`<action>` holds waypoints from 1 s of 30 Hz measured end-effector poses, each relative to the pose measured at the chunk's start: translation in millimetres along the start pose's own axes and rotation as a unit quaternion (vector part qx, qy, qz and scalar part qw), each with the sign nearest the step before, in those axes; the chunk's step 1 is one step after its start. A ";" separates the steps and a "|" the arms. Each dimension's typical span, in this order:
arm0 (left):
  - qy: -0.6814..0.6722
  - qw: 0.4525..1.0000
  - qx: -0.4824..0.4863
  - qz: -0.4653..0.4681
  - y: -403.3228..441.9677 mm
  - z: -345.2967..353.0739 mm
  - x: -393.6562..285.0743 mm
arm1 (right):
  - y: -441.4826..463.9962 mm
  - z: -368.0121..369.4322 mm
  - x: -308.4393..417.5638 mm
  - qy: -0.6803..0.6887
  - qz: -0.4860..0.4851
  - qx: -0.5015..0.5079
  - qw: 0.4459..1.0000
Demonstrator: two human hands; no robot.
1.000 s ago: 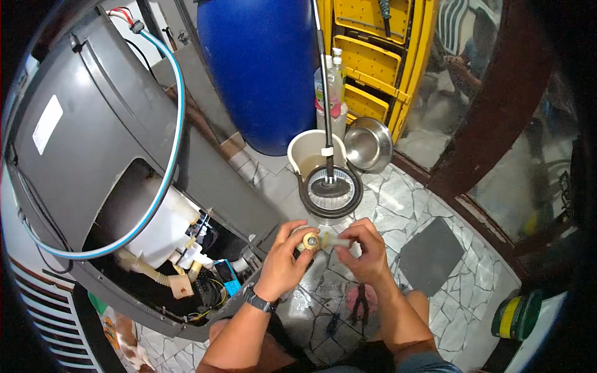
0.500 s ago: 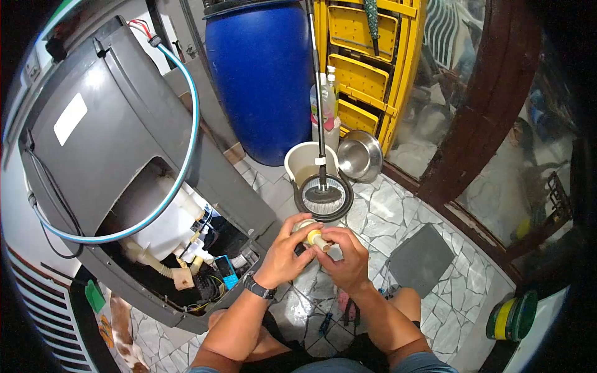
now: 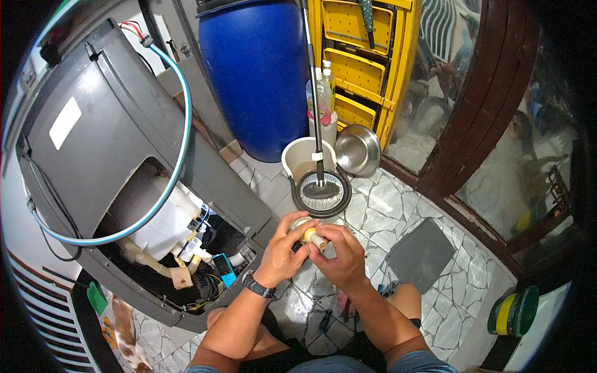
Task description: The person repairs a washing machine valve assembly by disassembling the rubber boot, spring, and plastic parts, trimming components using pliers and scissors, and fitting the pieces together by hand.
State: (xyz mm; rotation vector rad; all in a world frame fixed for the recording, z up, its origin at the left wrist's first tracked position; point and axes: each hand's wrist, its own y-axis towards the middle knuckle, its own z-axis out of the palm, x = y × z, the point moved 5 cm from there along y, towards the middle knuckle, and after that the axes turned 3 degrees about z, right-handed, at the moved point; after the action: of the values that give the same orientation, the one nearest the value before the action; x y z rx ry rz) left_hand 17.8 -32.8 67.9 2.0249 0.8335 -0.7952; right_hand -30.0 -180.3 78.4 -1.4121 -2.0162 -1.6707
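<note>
Between my two hands is a small whitish plastic fitting (image 3: 318, 241) with a yellow ring and a short round spout. My left hand (image 3: 278, 258), with a dark watch at the wrist, is closed around its far side. The fingertips of my right hand (image 3: 341, 256) pinch it near the ring and spout. Fingers cover much of the fitting, so its full shape is hidden. To the left stands a large grey appliance housing (image 3: 93, 143), its lower opening showing a white plastic tank (image 3: 155, 233), hoses, wires and a blue device (image 3: 225, 268).
Ahead are a mop bucket (image 3: 309, 149) with a mop (image 3: 320, 184), a blue barrel (image 3: 255, 81), a steel pot (image 3: 358, 150) and a yellow folding ladder (image 3: 354, 68). A grey panel (image 3: 421, 255) lies on the tiles. A screwdriver (image 3: 324, 322) is near my legs; a cat (image 3: 124, 329) lies lower left.
My view has shifted slightly, so the surroundings sit a little farther left. Both hands keep hold of the fitting, with only small finger movements.
</note>
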 end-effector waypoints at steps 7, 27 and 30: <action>0.024 0.999 -0.029 0.022 1.9 0.4 1.0 | 3.4 1.6 3.1 -0.013 -0.019 -0.028 0.999; -0.100 0.976 -0.176 0.082 -11.8 28.4 23.5 | -3.9 9.0 0.3 0.059 0.025 -0.077 0.995; -0.130 0.976 -0.166 0.046 -12.2 28.8 21.1 | -2.6 9.7 0.8 0.068 0.030 -0.090 0.993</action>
State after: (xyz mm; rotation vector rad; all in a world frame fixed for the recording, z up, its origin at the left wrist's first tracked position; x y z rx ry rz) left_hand 13.8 -45.3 32.5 1.6124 0.6663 -0.7900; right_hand -28.2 -171.6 73.7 -1.3563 -1.7732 -1.9071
